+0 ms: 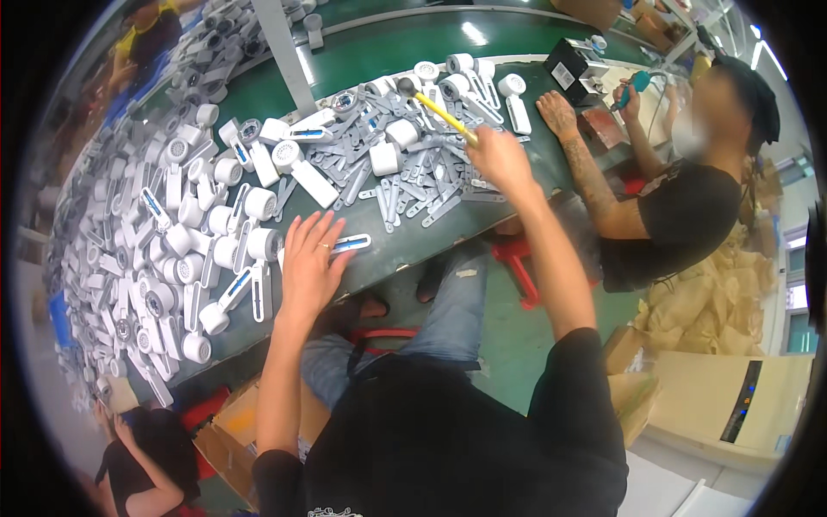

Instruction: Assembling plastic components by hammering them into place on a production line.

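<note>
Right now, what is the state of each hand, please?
Left hand: open, spread over a white part.
Right hand: closed, holding the hammer.

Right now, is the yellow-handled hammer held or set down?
Held: the right hand is wrapped around the near end of the hammer.

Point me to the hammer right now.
In the head view, the hammer is in the right hand, right of centre in the upper half, its dark head by the heap of grey strips.

Bright — glare on green surface [413, 43] (edges warped).
</note>
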